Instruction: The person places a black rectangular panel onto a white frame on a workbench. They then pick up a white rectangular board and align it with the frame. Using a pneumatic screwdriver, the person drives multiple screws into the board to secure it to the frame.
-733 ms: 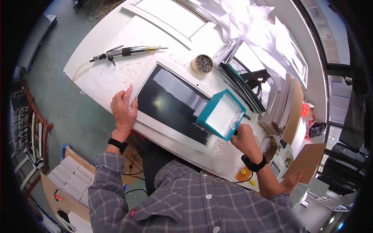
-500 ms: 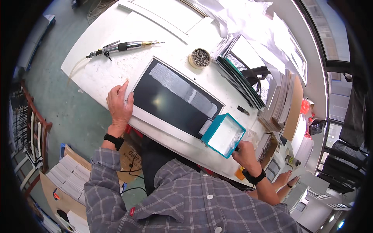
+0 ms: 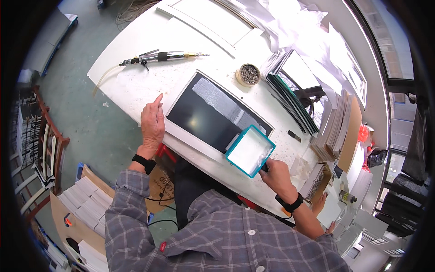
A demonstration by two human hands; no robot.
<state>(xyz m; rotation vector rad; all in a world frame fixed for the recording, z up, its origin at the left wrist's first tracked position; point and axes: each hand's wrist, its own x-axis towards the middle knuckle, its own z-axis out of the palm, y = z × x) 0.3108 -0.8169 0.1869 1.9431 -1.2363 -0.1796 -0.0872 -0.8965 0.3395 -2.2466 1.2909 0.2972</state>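
Observation:
A dark rectangular panel with a pale raised border (image 3: 187, 138) lies on the white worktable. Along its far side runs a broad greyish-white coated band (image 3: 217, 96), and a shorter patch shows beside the tool. My right hand (image 3: 276, 176) is closed around the black handle of a teal box-shaped applicator (image 3: 250, 152). White material coats the inside of the applicator, which covers the panel's near right corner. My left hand (image 3: 152, 120) is at the panel's left end, fingers stretched out and holding nothing.
Behind the panel lie an air screwdriver (image 3: 170, 56) with a hose and a round tub of screws (image 3: 248, 75). Dark-edged framed panels (image 3: 290, 97) and stacked boards (image 3: 337, 129) stand right. A co-worker's hand (image 3: 319, 203) is beyond my right arm. White strips fill a carton (image 3: 86, 199) lower left.
My right hand has drawn the applicator leftward over the panel's near right part. My left hand stays at the panel's left end. The whole view has shifted slightly, and the co-worker's hands have moved.

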